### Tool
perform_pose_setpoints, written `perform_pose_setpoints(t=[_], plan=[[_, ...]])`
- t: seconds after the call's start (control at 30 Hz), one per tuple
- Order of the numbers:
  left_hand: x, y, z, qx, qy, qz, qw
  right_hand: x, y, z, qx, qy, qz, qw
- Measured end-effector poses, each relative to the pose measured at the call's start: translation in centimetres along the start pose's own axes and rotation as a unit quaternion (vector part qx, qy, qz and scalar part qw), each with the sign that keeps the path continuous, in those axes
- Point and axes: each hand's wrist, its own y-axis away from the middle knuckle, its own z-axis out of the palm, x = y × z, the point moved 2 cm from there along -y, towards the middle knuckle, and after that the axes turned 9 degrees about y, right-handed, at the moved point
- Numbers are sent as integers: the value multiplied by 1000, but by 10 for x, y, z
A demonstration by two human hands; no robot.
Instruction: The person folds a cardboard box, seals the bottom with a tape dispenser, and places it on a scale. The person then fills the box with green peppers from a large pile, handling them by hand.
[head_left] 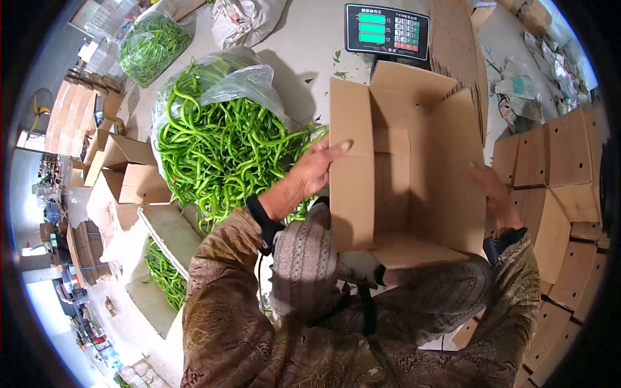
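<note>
An open cardboard box [388, 174] is held up above my knees, its flaps spread and nothing visible inside. On its left, my left hand [315, 167] grips the wall, the thumb over the left flap. The right wall is in my right hand [495, 194], whose fingers are partly hidden behind the cardboard. Just left of my left hand, a heap of long green peppers [226, 155] spills from a large clear plastic bag [249, 84]. Behind the box stands a scale display [387, 32] with green screens and a keypad.
Flattened cardboard [458, 45] leans beside the scale. Stacked boxes [556, 207] line the right side. A second bag of peppers [153, 46] and a white sack [246, 19] lie at the back. A tilted container [152, 278] with peppers sits at lower left.
</note>
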Motion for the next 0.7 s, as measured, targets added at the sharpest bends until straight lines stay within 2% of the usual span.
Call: perform_pose_setpoints(t=[0.03,0.13,0.17,0.2,0.27,0.3,0.33,0.37,0.43,0.5,0.53,0.6,0.67,0.7], plan=[[-14,-9,-6,22,46,12,999,7,-6,-12,2,-41,10,999],[-22,-19,-23,53,-41,54,996,45,-23,-39,5,-157,30,987],[-28,-22,-27,100,-188,130,968,62,-39,-40,-8,-187,23,982],[-33,-23,-30,136,-295,209,922,77,-53,-37,-22,-221,14,975],[-40,-25,-31,191,-493,349,773,79,-64,-6,26,-127,-13,991],[-48,-34,-37,171,-422,278,846,67,-62,21,49,-72,-20,996],[-64,-44,-47,179,-427,262,847,61,-62,31,72,-16,-29,997],[-87,-58,-56,185,-431,247,848,102,-95,22,23,-86,-87,992],[-108,-78,-48,158,-448,256,842,133,-118,34,94,51,-90,990],[-106,-87,-47,132,-403,239,873,137,-118,36,114,59,-77,989],[-102,-91,-42,119,-380,230,888,124,-113,32,99,1,-67,993],[-87,-83,-52,107,-361,208,903,112,-110,17,121,49,-89,987],[-64,-69,-68,179,-440,226,850,106,-116,-31,201,252,-159,933],[-37,-48,-55,245,-513,242,786,94,-105,-37,287,283,-137,905]])
